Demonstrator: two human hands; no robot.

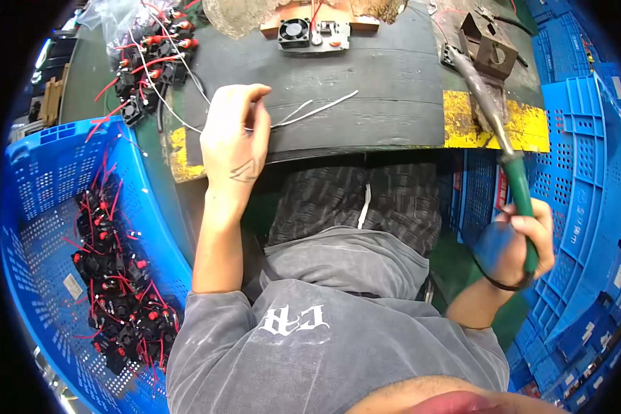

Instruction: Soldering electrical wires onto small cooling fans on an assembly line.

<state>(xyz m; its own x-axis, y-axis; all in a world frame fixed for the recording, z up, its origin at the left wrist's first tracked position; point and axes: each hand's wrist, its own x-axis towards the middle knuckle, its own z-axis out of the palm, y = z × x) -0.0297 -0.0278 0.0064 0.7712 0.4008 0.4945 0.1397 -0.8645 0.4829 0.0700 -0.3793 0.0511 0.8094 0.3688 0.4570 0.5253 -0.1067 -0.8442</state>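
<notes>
My left hand (233, 127) is closed over the dark mat near the table's front edge, gripping thin silvery-white wire (315, 110). Two loose ends stick out to its right, while the strands run back to the upper left. My right hand (531, 238), off the table's right front corner, is wrapped round the green handle of a soldering iron (517, 183). Its metal shaft points up and away, over a brown metal iron stand (490, 52). Beyond my left hand, a small black fan (294, 32) sits on a metal plate with other parts, against an orange-brown block (364, 25).
Black fan units with red wires (160, 58) are heaped on the table's far left. A blue crate (155, 207) at my left holds several more. Blue crates (576, 172) stand at my right. Pliers-like handles (507, 21) lie behind the stand. Worn yellow strips (462, 121) mark the table edge.
</notes>
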